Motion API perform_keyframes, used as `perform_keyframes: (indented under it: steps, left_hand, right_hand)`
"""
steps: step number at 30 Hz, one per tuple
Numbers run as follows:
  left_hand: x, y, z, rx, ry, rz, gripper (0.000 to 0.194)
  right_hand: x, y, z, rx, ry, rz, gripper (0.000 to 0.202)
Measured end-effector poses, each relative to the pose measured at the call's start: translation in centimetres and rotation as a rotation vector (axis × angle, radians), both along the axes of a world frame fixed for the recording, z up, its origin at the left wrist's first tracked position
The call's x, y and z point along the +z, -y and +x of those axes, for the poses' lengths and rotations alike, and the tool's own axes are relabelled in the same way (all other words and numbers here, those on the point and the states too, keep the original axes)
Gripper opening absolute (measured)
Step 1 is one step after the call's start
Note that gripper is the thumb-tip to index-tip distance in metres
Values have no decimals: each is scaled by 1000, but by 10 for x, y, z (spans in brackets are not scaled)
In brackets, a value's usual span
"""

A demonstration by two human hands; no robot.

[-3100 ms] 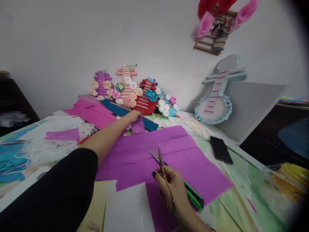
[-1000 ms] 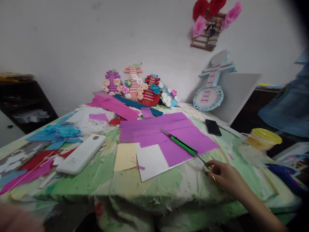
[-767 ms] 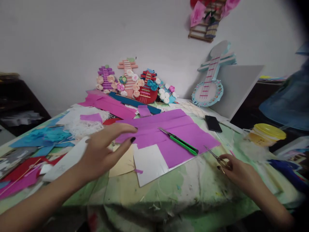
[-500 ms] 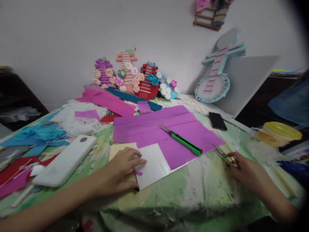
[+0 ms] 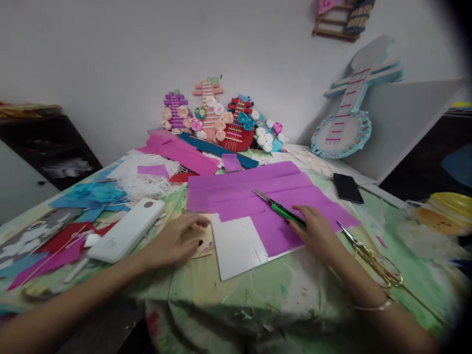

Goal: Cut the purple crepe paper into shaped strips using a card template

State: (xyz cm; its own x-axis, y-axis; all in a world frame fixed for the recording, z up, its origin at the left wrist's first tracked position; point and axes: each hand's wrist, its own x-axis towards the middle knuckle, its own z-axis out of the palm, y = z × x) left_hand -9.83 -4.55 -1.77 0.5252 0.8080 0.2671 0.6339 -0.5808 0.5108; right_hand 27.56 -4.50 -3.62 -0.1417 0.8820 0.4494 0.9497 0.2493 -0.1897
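Left hand [image 5: 180, 237]: released, fingers loosely bent, thumb and forefinger apart, over a small beige square sheet [image 5: 204, 251]. Contact with the sheet: cannot tell.

Right hand [image 5: 316, 231]: at the rear end of a green-and-black utility knife [image 5: 280, 210], thumb and forefinger spread either side of the handle. Whether the grasp is closed: cannot tell. A pale bracelet [image 5: 374, 307] circles this wrist.

The knife lies on a large purple crepe-paper sheet [image 5: 228, 191], blade out, pointing away and to the left. The sheet is spread mid-table, creased across its width, its near edge notched. It covers part of a glossy white flat board [image 5: 239, 246]; the bare part of the board shows in the notch, just beside the beige sheet.

Gold-handled metal scissors [image 5: 367, 253] rest on the green patterned tablecloth [image 5: 265, 285] beyond the right hand, out of either hand's hold, tips at the purple sheet's right corner. Near that corner: a black phone [image 5: 348, 188], lying flat.

Left of the left hand: a white rectangular slab with rounded corners [image 5: 127, 231]. Behind it, white stringy shreds [image 5: 145, 183] carry a small purple scrap [image 5: 155, 170].

Far side: bright pink paper strips [image 5: 179, 155] beside a long dark-blue strip [image 5: 217, 149].
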Motion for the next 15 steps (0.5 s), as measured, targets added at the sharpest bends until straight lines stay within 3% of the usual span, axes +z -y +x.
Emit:
perform_keyframes:
  steps: [4,8,15]
  left_hand:
    - [-11,-21,-12,266,-185,48,54]
    - [-22,-28,-10,372,-182,76,64]
    - [-14,-20,-12,433,50,-114,38]
  right_hand:
    - [-12,-5,-16,-19,50,-54,45]
    - [-17,5,-16,-111,113,-26,48]
    - [-22,4,-5,-129,39,3,32]
